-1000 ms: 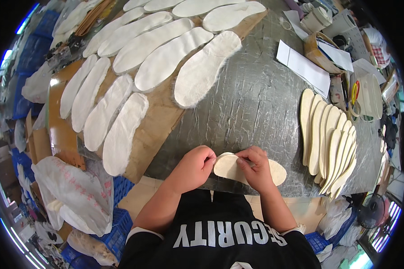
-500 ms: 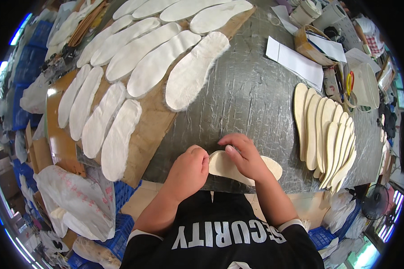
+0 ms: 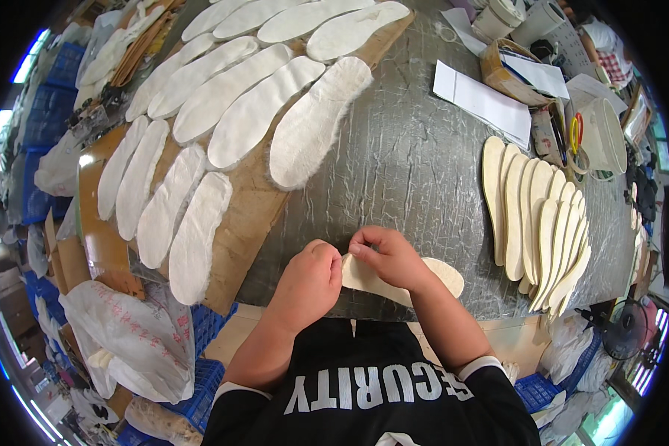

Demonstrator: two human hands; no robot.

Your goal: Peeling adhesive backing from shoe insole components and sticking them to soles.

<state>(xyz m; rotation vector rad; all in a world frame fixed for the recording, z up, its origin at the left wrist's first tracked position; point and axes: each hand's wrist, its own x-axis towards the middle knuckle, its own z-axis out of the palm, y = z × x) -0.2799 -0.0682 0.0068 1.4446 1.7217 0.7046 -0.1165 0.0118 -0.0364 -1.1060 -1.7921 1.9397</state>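
Note:
A cream insole [image 3: 444, 278] lies flat along the near edge of the table, in front of my body. My left hand [image 3: 308, 281] is closed at its left end, the curled fingers gripping the tip. Over the insole's middle reaches my right hand [image 3: 389, 258], its thumb and fingertips pinched together at the same left end. Whatever small part sits between those fingertips is too small to make out. Both hands cover much of the insole's left half; its rounded right end shows beyond my right wrist.
White fluffy insoles [image 3: 234, 93] lie in rows on brown cardboard [image 3: 249, 223] to the left. Overlapping cream insoles [image 3: 537, 223] fan out at right. Behind them are white paper [image 3: 483, 102], a cardboard box [image 3: 507, 74], scissors [image 3: 575, 134] and a plastic container [image 3: 606, 137]. A fan [image 3: 626, 331] stands lower right.
My right hand has moved slightly left and closed from parted fingers into a pinch at the insole's left end. My left hand stays at that end.

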